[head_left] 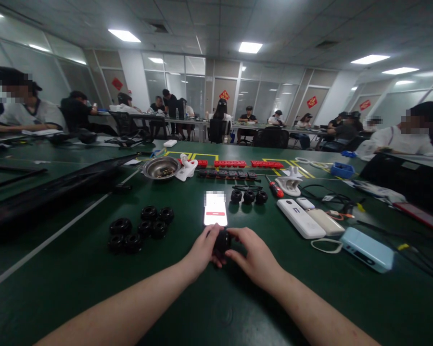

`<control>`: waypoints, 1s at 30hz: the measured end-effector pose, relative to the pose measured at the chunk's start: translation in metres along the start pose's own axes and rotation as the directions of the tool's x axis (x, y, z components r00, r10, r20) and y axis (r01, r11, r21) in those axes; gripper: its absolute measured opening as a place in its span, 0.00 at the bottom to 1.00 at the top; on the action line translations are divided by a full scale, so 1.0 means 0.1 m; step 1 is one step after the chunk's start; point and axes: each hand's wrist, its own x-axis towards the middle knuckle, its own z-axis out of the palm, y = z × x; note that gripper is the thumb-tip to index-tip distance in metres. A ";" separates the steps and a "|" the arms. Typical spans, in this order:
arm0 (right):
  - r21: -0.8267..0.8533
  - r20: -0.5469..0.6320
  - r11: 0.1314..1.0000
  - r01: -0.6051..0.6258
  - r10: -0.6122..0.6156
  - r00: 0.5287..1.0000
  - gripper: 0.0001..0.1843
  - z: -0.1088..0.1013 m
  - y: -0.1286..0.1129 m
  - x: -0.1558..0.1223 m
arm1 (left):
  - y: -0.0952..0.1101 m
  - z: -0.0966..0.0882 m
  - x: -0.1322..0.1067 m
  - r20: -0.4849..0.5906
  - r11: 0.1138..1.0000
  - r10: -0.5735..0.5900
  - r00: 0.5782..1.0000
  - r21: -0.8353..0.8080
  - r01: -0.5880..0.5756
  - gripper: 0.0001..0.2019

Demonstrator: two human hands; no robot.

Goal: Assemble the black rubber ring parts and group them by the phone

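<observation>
Unmistakably lit amid dark parts, a phone [215, 211] shines at 12 o'clock from a worker's hands, a red button on its screen and the upper part masked, its words beyond reading. A dark mark is printed on the white power bank [300, 218] at between 2 and 3 o'clock, too blurred to name; yellow characters on the red wall signs [312, 102] are too small to make out.

Directly between the hands sits a black wheel [222, 241]. The left hand [202, 247] holds it from 9 o'clock, thumb over the top and fingers beneath; the right hand [256, 250] closes on it from 3 o'clock, thumb and forefinger curved narrowly with tips against its side.

Just past the wheel, the phone's near edge bounds the 12 o'clock side; whether the left hand touches it cannot be told. Green tabletop [216, 307] stretches toward 6 o'clock between the forearms, and more of it separates the left hand from loose black wheels [159, 229] between 9 and 10 o'clock. A trio of wheels [249, 196] stands near 1 o'clock, a metal bowl [147, 169] farther off at 11, and a pale blue box [370, 249] at 3.
</observation>
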 end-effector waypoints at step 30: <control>0.081 -0.012 0.979 -0.185 0.187 0.982 0.26 0.05 0.04 0.00 | 0.02 -0.06 0.00 0.024 0.995 0.003 1.000 -0.098 -0.001 0.12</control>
